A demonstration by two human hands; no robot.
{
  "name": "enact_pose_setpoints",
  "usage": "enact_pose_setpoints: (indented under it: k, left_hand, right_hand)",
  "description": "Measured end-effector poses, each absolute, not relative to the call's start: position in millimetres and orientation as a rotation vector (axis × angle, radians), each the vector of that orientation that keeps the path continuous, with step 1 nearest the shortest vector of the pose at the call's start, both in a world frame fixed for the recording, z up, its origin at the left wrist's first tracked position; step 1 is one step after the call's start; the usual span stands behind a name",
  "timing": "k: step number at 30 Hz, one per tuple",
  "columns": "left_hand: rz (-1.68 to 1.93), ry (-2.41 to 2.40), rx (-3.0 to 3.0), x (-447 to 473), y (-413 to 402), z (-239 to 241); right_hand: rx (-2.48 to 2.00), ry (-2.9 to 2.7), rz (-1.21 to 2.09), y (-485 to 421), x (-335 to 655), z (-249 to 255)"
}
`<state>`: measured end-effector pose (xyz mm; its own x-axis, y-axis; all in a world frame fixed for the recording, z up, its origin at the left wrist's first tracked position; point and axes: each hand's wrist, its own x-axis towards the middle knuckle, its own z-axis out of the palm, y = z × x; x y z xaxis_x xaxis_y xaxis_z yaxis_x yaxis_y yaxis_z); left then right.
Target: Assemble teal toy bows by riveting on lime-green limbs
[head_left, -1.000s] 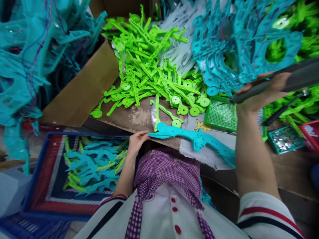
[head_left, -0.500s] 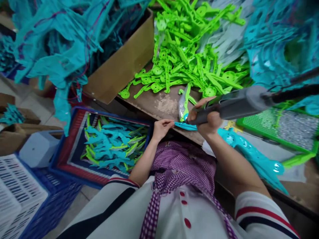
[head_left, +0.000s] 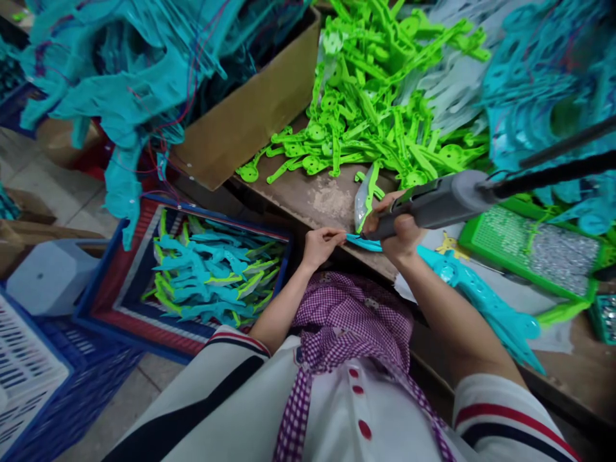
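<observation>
My right hand (head_left: 400, 232) is wrapped round a grey electric screwdriver (head_left: 440, 200), whose cord end points to the upper right. The tool's tip is over a turquoise plastic part (head_left: 362, 242) at the bench's front edge. With fingertips pinched, my left hand (head_left: 323, 248) holds the left end of that part. Just behind it stands a lime-green piece with a clear grey blade-like panel (head_left: 360, 204). My right hand hides part of the work. Right of my right forearm lies a larger turquoise part (head_left: 476, 292).
Lime-green parts (head_left: 346, 122) are heaped on the bench (head_left: 317, 196). A green tray (head_left: 524, 266) of small metal pieces stands at right. A cardboard box (head_left: 250, 109) holds turquoise parts with wires. A blue-rimmed crate (head_left: 118, 289) of turquoise and green pieces sits at lower left.
The whole view has shifted slightly as the head moved. Both hands keep their grips, and the screwdriver stays over the turquoise part. The green piece with the clear panel appears a little more tilted.
</observation>
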<state>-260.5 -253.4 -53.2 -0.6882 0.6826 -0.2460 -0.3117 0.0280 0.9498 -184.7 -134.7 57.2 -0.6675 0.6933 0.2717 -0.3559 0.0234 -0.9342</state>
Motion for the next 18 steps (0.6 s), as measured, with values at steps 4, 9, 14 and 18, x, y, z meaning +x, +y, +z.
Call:
enact_pose_setpoints:
  k: [4,9,14,18]
  left_hand:
    - [1.767,1.582,0.355,-259.9,-252.3,-55.0]
    - [1.754,1.591,0.376,-258.7,-253.3,-56.2]
    - [1.734,1.608,0.506,-259.1,-261.5,-53.4]
    - [1.689,1.667,0.709,-262.7,-265.9,-50.2]
  right_hand:
    - [-0.357,-1.624,1.722,-133.9,-184.3,52.0]
    - [-0.342,-1.594,1.732,-136.4,-187.0,52.3]
    - [-0.447,-1.333,1.573,-132.6,-157.4,83.4]
    - [-0.542,-1.217,1.303,-130.3,-125.8,120.2]
